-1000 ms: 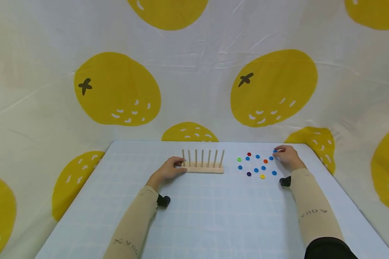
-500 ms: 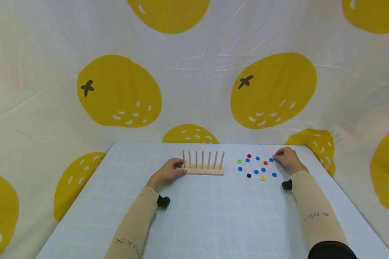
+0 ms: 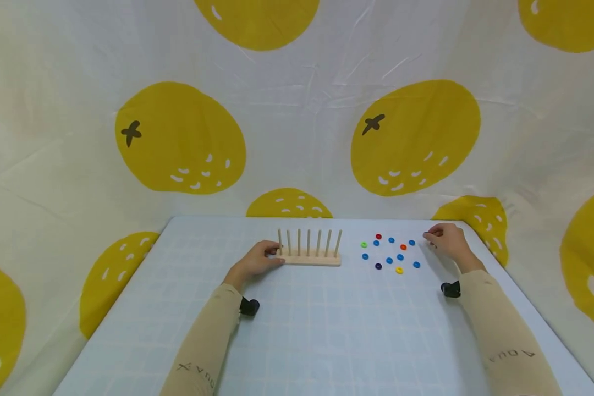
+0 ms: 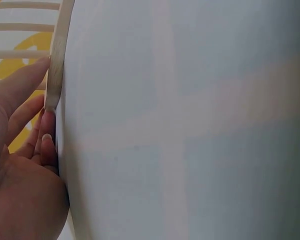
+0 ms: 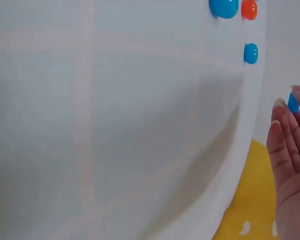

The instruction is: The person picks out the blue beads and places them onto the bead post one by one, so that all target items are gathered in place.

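Gripping the left end of a pale wooden rack [image 3: 311, 260], the left hand [image 3: 257, 259] is pressing its thumb and fingers about the corner of the base. The rack, a flat, straight-edged bar with faint grain, is sitting toward the far side of the desk [image 3: 302, 330], and seven slim round pegs [image 3: 308, 242] are rising from it in one row. Near the desk's far right corner, the right hand [image 3: 450, 242] is pinching a small, smooth blue piece [image 5: 293, 103] between thumb and fingers, which are partly hiding its shape. Between rack and right hand, small glossy rings are lying scattered: seven blue rings [image 3: 400, 257], a red ring [image 3: 378, 236], an orange ring [image 3: 403, 247], a green ring [image 3: 363, 245], a yellow ring [image 3: 399, 270] and a dark purple ring [image 3: 378, 266]. A pale surface with a faint grid is covering the desk, while beige sleeves [image 3: 200, 341] with dark lettering are wrapping both forearms. Behind, a creased, slightly shiny white sheet [image 3: 297, 137] is showing big rounded yellow fruit shapes [image 3: 178, 137].
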The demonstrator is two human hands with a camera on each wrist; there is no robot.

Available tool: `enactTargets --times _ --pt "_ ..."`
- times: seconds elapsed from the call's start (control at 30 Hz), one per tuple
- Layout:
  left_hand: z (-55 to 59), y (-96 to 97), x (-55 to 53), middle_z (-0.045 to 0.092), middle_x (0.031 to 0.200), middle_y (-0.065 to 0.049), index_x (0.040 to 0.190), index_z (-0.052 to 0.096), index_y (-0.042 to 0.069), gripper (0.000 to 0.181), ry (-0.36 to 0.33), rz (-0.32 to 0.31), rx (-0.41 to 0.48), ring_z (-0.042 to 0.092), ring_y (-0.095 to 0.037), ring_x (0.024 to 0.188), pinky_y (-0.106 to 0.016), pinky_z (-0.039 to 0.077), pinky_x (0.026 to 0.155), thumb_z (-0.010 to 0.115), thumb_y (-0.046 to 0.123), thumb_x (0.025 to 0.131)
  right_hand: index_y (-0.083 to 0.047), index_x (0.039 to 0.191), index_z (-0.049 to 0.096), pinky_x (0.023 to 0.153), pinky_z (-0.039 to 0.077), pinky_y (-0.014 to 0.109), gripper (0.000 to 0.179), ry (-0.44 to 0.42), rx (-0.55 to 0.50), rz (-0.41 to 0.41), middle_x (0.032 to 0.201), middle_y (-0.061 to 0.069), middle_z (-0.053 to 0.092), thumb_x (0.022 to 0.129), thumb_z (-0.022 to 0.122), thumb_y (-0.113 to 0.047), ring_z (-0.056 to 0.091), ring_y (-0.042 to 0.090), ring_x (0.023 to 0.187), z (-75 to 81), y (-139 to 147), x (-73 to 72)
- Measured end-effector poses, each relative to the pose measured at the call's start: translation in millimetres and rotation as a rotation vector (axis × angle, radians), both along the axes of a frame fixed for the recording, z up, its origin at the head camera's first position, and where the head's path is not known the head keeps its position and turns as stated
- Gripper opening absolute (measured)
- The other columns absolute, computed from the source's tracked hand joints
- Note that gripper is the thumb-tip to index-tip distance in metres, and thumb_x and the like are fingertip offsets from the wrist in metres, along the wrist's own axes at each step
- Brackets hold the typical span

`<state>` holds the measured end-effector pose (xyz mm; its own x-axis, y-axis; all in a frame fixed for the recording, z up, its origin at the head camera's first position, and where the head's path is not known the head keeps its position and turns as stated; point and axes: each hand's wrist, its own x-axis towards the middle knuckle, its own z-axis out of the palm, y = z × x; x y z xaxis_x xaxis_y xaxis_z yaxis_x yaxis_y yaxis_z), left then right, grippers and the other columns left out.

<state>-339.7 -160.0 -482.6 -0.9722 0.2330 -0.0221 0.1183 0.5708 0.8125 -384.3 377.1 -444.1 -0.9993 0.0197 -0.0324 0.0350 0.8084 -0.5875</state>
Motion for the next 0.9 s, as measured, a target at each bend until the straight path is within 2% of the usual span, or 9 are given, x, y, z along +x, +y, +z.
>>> enactTargets --times 0.17,0.47,0.67,0.9 --pt "2.0 -1.6 -1.1 0.061 0.124 -0.015 0.136 0.062 -0.001 0.049 -0.007 0.014 -0.006 0.055 -0.030 0.114 -0.047 0.043 0.103 0.077 0.015 0.092 0.005 0.120 0.061 0.082 0.055 0.040 0.031 0.087 -0.006 0.012 0.108 0.024 0.065 0.105 0.060 -0.023 0.060 0.035 0.092 8.4 -5.0 8.7" --pt "2.5 1.8 1.7 0.061 0.125 -0.017 0.135 0.062 -0.003 0.049 -0.012 0.005 0.022 0.055 -0.032 0.113 -0.048 0.043 0.102 0.078 0.013 0.092 0.003 0.119 0.063 0.072 0.051 0.023 0.033 0.221 -0.004 0.038 0.106 0.022 0.067 0.105 0.061 -0.027 0.061 0.033 0.088 17.1 -10.9 24.7" --pt "0.2 2.2 0.3 0.062 0.123 -0.016 0.134 0.062 -0.003 0.049 -0.017 0.018 0.008 0.055 -0.030 0.112 -0.046 0.044 0.101 0.078 0.014 0.091 0.002 0.122 0.063 0.070 0.048 0.013 0.037 0.239 -0.052 0.044 0.111 0.022 0.067 0.105 0.059 -0.030 0.063 0.038 0.095 25.6 -22.9 34.8" --pt "1.3 1.8 -0.7 0.061 0.125 -0.016 0.135 0.061 -0.002 0.050 -0.033 0.027 0.007 0.055 -0.029 0.113 -0.045 0.044 0.102 0.078 0.015 0.091 0.001 0.121 0.063 0.071 0.049 0.013 0.035 0.259 -0.073 0.055 0.111 0.021 0.067 0.104 0.061 -0.029 0.063 0.036 0.096 32.5 -39.8 42.6"
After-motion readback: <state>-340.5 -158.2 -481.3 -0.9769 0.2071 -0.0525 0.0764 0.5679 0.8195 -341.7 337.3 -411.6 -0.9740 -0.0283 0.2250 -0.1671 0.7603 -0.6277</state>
